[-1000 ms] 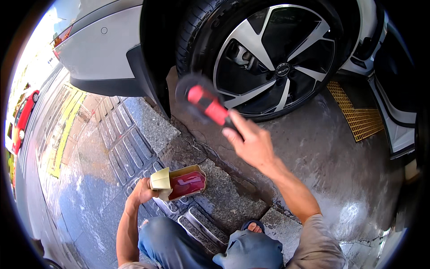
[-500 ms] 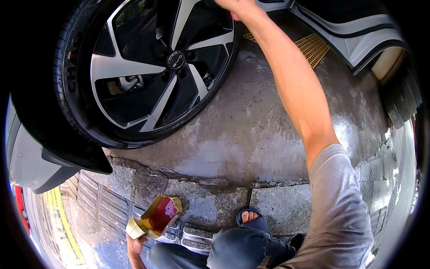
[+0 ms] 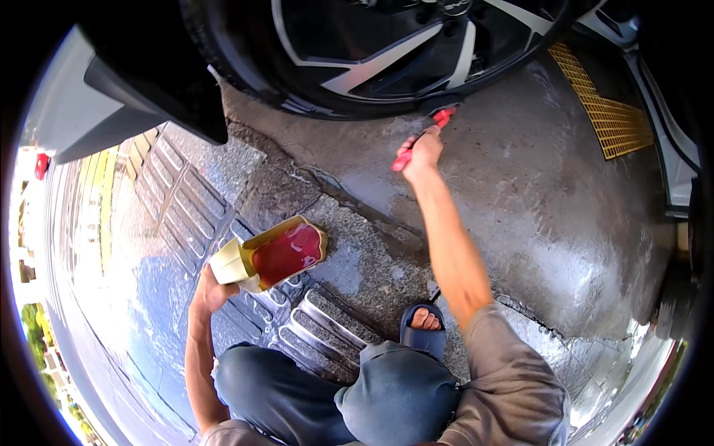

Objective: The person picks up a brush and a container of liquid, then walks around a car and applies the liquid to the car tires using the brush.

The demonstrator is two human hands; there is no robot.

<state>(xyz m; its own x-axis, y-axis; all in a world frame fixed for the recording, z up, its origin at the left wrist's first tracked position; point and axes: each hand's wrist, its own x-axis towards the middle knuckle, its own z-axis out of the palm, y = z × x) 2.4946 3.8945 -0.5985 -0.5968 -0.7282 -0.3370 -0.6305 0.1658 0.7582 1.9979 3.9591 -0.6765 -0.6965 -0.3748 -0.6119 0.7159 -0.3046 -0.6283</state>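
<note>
My right hand (image 3: 424,149) is closed around the red handle of a brush (image 3: 444,117). Its dark head rests against the lower edge of a black car tyre (image 3: 320,104), mounted on a black and silver alloy wheel (image 3: 394,59). On the left, my left hand (image 3: 216,290) grips the narrow end of a cut-open yellow plastic jug (image 3: 233,262), its fingers partly hidden beneath. Red liquid (image 3: 286,254) with some pale streaks lies inside the jug. It is held above the paving, between my knees and the wheel.
Wet concrete (image 3: 513,186) spreads below the wheel, with a cracked seam running to grooved paving blocks (image 3: 327,327). A yellow floor grating (image 3: 602,111) lies at the right, near the car's sill (image 3: 680,178). A grey and black bumper corner (image 3: 141,111) juts out at upper left. My sandalled foot (image 3: 425,327) stands near the middle.
My right hand has come down from the wheel's upper right side to the tyre's bottom edge, bringing the brush into sight. The view has shifted, and the jug appears higher and farther from my body.
</note>
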